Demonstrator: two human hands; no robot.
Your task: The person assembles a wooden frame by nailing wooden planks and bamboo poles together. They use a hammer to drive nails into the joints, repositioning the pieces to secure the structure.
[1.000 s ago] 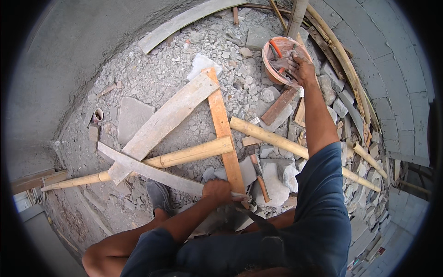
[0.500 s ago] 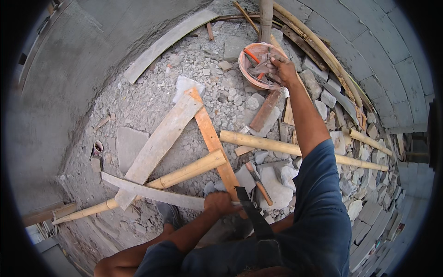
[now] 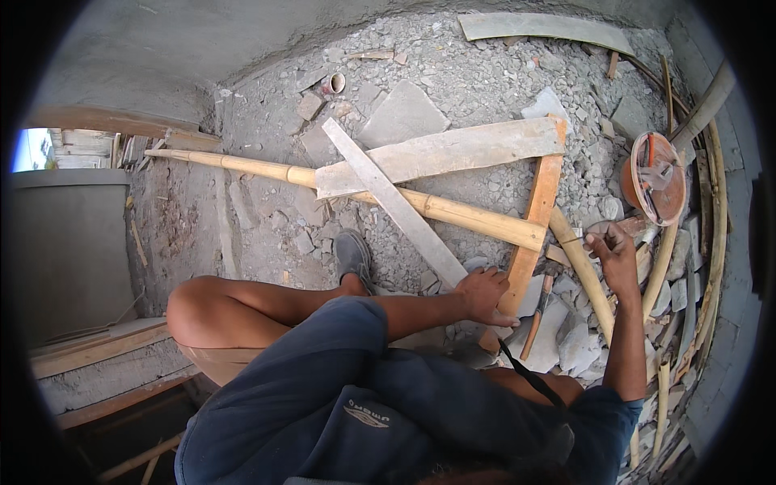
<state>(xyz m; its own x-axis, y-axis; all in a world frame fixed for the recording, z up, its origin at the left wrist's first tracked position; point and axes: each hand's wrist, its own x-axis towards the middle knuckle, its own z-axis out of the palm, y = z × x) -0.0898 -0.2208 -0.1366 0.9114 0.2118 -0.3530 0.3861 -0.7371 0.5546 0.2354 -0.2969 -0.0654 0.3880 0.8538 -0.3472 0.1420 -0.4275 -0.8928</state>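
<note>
My left hand (image 3: 483,296) is closed over the end of a narrow grey plank (image 3: 396,198), where it meets an orange-brown board (image 3: 539,210). My right hand (image 3: 612,246) is in a pinch, just below an orange bucket (image 3: 664,198) and beside a bamboo pole (image 3: 584,275). Something thin and dark seems to stick out from its fingertips, too small to name. A wide grey plank (image 3: 453,153) and a long bamboo pole (image 3: 477,220) also run to the orange-brown board, forming a frame on the rubble. A wooden-handled tool (image 3: 537,319) lies near my left hand.
Broken concrete and stones (image 3: 566,339) cover the ground at the right. Long bamboo strips (image 3: 713,242) lean along the right wall. A curved board (image 3: 550,28) lies at the back, and a small can (image 3: 334,82) lies at the far left. My shoe (image 3: 353,257) is beside the narrow plank.
My right hand has left the bucket's inside and come back toward my body, now pinched. My left hand stays at the plank joint. The view has swung toward the left.
</note>
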